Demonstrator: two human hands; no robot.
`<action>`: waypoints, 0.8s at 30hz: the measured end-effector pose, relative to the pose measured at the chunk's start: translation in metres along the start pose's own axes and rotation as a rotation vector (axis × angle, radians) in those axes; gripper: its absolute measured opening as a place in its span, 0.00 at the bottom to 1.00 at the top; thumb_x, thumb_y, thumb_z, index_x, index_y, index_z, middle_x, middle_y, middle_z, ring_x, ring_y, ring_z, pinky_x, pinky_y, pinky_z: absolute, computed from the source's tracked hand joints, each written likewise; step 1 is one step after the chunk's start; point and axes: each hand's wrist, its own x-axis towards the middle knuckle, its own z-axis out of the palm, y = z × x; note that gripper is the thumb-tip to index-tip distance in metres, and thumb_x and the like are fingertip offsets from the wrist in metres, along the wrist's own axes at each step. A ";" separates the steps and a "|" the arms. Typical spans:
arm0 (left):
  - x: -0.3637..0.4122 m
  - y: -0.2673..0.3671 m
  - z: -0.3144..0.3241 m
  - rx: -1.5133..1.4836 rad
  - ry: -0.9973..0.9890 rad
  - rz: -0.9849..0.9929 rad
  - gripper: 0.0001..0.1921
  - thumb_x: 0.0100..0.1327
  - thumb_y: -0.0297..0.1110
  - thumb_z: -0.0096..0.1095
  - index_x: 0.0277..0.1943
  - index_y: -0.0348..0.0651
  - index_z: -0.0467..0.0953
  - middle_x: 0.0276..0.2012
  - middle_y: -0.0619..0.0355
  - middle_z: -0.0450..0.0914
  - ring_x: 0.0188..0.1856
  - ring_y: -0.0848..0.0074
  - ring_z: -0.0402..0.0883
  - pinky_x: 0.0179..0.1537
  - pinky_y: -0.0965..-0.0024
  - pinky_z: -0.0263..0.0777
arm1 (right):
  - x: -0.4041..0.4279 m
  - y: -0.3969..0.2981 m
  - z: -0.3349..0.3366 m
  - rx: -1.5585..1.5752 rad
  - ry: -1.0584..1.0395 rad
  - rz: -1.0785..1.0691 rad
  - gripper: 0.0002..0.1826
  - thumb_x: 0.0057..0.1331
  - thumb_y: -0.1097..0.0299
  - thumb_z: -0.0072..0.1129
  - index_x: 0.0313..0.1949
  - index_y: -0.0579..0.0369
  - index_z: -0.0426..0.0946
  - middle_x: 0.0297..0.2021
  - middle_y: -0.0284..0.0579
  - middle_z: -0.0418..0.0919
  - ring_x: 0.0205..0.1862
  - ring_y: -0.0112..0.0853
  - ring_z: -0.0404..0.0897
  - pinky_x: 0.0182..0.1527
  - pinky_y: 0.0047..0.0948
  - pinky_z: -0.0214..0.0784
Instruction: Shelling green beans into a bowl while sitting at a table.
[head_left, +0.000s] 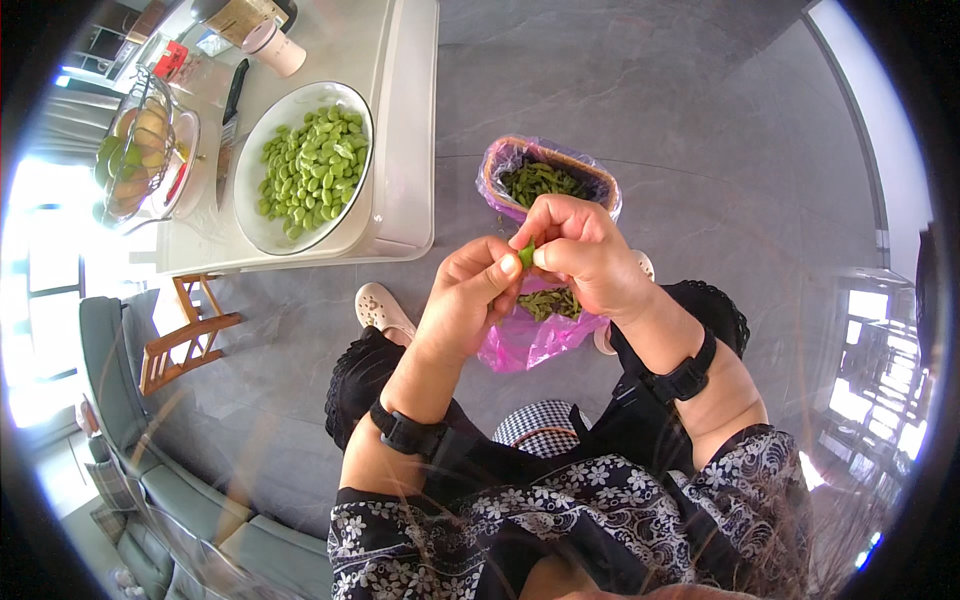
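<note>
My left hand (476, 289) and my right hand (589, 251) meet in front of me, pinching a small green bean piece (527, 253) between thumbs and fingertips. Whether it is a pod or a shelled bean is hard to tell. Below my hands, a pink plastic bag (525, 346) lies open on the floor with green-brown pods (551, 303) in it. Just beyond stands a bin lined with a purple plastic bag (489, 169), holding more pods (546, 180); my right hand hides part of it. To the left, a white dark-rimmed bowl (251, 176) contains many shelled green beans (319, 169).
The bowl stands on a pale table (401, 150) with a knife (227, 135), a pink-lidded cup (274, 49) and a wire fruit basket (139, 150). A wooden folding stool (187, 337) and a grey-green sofa (187, 499) are at left. A checkered round stool (540, 427) is beneath me.
</note>
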 end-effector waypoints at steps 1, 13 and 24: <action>0.000 -0.002 0.000 0.015 0.014 0.010 0.09 0.61 0.37 0.54 0.28 0.43 0.69 0.16 0.63 0.65 0.16 0.85 0.59 0.16 0.83 0.49 | 0.000 0.001 0.000 0.001 -0.002 -0.006 0.07 0.51 0.82 0.44 0.30 0.61 0.71 0.22 0.35 0.73 0.18 0.16 0.64 0.19 0.14 0.53; 0.000 0.003 0.007 -0.124 0.002 -0.023 0.08 0.62 0.36 0.54 0.30 0.43 0.69 0.19 0.64 0.67 0.19 0.85 0.61 0.18 0.84 0.51 | 0.000 -0.007 0.001 0.010 -0.003 0.002 0.07 0.49 0.78 0.47 0.29 0.61 0.71 0.20 0.33 0.70 0.20 0.17 0.66 0.24 0.15 0.59; 0.003 -0.003 0.009 -0.152 0.014 -0.048 0.09 0.62 0.38 0.53 0.30 0.43 0.68 0.18 0.64 0.64 0.17 0.84 0.59 0.15 0.84 0.50 | -0.002 -0.006 0.006 -0.001 0.037 -0.052 0.08 0.51 0.83 0.41 0.29 0.62 0.70 0.22 0.37 0.73 0.22 0.17 0.70 0.24 0.15 0.61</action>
